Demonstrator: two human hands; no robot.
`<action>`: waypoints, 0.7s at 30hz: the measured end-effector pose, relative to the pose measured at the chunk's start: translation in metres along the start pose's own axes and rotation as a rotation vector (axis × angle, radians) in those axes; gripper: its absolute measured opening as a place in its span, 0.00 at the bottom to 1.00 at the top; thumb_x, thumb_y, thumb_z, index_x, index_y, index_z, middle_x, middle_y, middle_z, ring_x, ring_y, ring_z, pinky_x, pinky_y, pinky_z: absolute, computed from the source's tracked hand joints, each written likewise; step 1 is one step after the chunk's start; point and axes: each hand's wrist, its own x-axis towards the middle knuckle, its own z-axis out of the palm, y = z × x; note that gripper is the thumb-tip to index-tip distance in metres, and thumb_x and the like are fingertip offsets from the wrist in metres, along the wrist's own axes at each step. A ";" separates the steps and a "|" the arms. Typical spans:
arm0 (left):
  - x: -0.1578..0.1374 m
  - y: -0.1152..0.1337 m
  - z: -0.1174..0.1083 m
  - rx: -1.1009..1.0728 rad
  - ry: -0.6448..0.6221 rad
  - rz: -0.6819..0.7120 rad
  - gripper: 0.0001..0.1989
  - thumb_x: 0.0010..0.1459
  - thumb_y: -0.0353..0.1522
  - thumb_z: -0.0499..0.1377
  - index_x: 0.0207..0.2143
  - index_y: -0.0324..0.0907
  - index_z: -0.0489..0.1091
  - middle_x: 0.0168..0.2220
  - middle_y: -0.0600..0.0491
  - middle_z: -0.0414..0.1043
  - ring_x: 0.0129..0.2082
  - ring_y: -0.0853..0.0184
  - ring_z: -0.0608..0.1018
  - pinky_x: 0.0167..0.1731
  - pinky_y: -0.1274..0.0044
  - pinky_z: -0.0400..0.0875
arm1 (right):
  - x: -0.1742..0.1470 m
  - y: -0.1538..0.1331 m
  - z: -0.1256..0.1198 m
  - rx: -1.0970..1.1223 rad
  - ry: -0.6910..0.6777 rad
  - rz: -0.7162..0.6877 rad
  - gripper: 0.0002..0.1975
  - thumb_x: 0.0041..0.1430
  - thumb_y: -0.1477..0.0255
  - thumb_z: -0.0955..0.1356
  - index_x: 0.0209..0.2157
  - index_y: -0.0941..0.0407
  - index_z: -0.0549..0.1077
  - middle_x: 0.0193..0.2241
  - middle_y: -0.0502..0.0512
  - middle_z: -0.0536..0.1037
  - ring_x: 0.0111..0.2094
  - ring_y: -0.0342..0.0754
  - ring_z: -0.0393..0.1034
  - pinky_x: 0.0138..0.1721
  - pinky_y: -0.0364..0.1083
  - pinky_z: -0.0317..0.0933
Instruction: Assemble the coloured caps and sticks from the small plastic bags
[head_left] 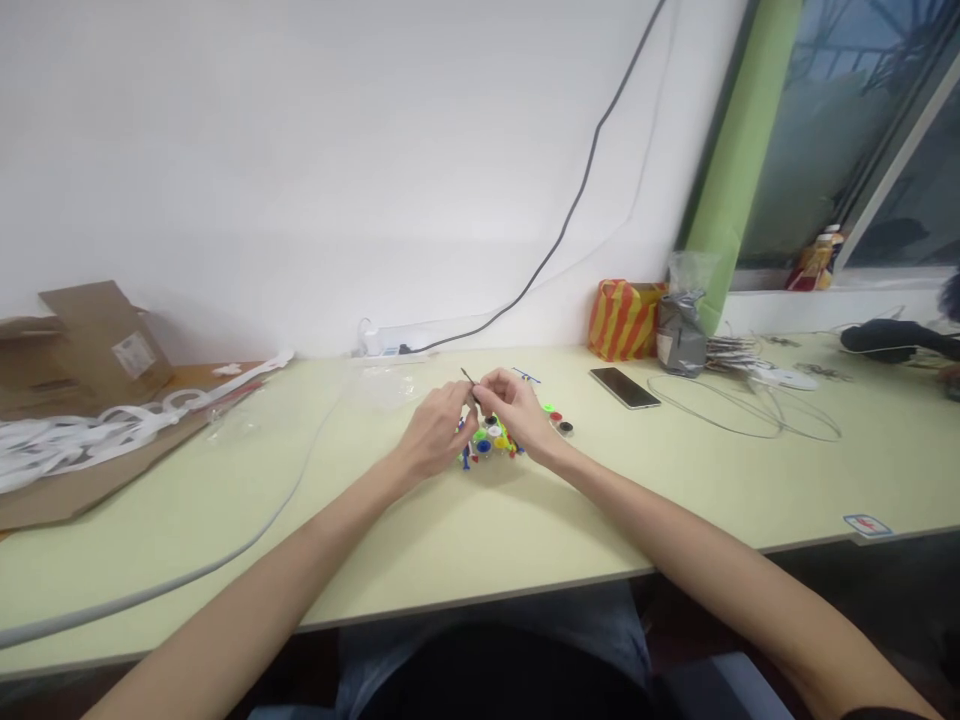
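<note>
My left hand (433,432) and my right hand (519,408) meet over the middle of the table, fingertips closed together in a pinch. A thin dark stick-like piece (466,376) pokes up between them; its lower end is hidden by my fingers. Just beneath and between my hands lies a cluster of small coloured plastic pieces (484,446), in blue, yellow, green, white and red. Several round pieces, among them a black one (566,428) and a red one (556,416), lie to the right of my right hand. Behind it rests a blue stick-like piece (526,376).
A phone (624,388), a striped bag (624,322) and a grey bag (681,335) stand or lie at the back right, near looped thin wire (780,425). At left are a cardboard box (112,335), white strips (142,425) and a grey cable (247,540) across the table (420,560).
</note>
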 end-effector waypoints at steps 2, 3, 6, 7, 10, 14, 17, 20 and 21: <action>0.000 0.000 -0.003 0.000 0.006 -0.016 0.06 0.67 0.32 0.46 0.38 0.43 0.61 0.35 0.50 0.67 0.34 0.61 0.70 0.36 0.70 0.64 | -0.001 -0.002 0.002 -0.004 -0.027 -0.007 0.17 0.54 0.57 0.73 0.33 0.54 0.67 0.26 0.48 0.71 0.28 0.44 0.66 0.32 0.44 0.62; 0.000 0.000 -0.005 0.004 -0.003 -0.007 0.07 0.68 0.32 0.45 0.38 0.43 0.61 0.34 0.49 0.67 0.34 0.61 0.70 0.35 0.70 0.63 | -0.002 -0.002 0.003 -0.004 -0.039 0.000 0.18 0.54 0.56 0.73 0.33 0.54 0.67 0.26 0.48 0.72 0.28 0.44 0.67 0.32 0.44 0.62; 0.002 -0.003 -0.013 0.028 -0.069 0.068 0.09 0.69 0.35 0.44 0.38 0.43 0.61 0.35 0.49 0.67 0.35 0.61 0.69 0.37 0.69 0.63 | -0.003 -0.006 0.004 -0.021 -0.075 0.046 0.19 0.54 0.55 0.73 0.31 0.54 0.64 0.24 0.48 0.72 0.28 0.45 0.68 0.32 0.45 0.62; 0.002 -0.005 -0.016 0.035 -0.093 0.094 0.10 0.70 0.35 0.44 0.38 0.43 0.61 0.35 0.49 0.67 0.35 0.61 0.69 0.38 0.69 0.63 | -0.003 -0.007 0.004 -0.030 -0.092 0.061 0.19 0.55 0.55 0.73 0.30 0.54 0.64 0.24 0.48 0.72 0.28 0.45 0.68 0.32 0.45 0.62; 0.004 -0.010 -0.021 0.026 -0.167 0.134 0.11 0.71 0.37 0.44 0.39 0.43 0.62 0.37 0.49 0.67 0.34 0.62 0.69 0.39 0.70 0.63 | -0.004 -0.013 0.000 -0.029 -0.172 0.100 0.19 0.57 0.55 0.72 0.29 0.54 0.62 0.24 0.49 0.73 0.29 0.45 0.69 0.33 0.44 0.61; 0.004 -0.013 -0.022 -0.009 -0.209 0.101 0.13 0.72 0.40 0.44 0.39 0.43 0.61 0.36 0.50 0.67 0.33 0.63 0.70 0.36 0.72 0.63 | -0.006 -0.020 -0.005 -0.002 -0.244 0.112 0.18 0.60 0.56 0.70 0.30 0.53 0.62 0.26 0.49 0.74 0.30 0.45 0.70 0.33 0.43 0.60; 0.004 -0.012 -0.021 -0.047 -0.261 0.063 0.13 0.70 0.43 0.48 0.37 0.43 0.61 0.35 0.51 0.69 0.32 0.63 0.71 0.34 0.73 0.62 | -0.008 -0.018 -0.008 -0.018 -0.267 0.137 0.18 0.60 0.57 0.70 0.30 0.54 0.61 0.30 0.50 0.76 0.30 0.45 0.70 0.32 0.43 0.61; 0.003 -0.008 -0.021 -0.122 -0.315 0.008 0.14 0.70 0.42 0.48 0.36 0.43 0.63 0.34 0.51 0.71 0.31 0.64 0.72 0.33 0.73 0.63 | -0.008 -0.012 -0.011 0.000 -0.321 0.182 0.18 0.60 0.56 0.70 0.31 0.53 0.62 0.29 0.50 0.75 0.31 0.46 0.72 0.31 0.44 0.62; 0.002 -0.006 -0.021 -0.154 -0.324 -0.013 0.13 0.70 0.42 0.48 0.36 0.43 0.63 0.34 0.52 0.72 0.31 0.65 0.72 0.33 0.73 0.63 | -0.006 -0.010 -0.013 0.027 -0.343 0.191 0.18 0.59 0.55 0.70 0.32 0.53 0.62 0.27 0.49 0.74 0.30 0.47 0.72 0.31 0.44 0.62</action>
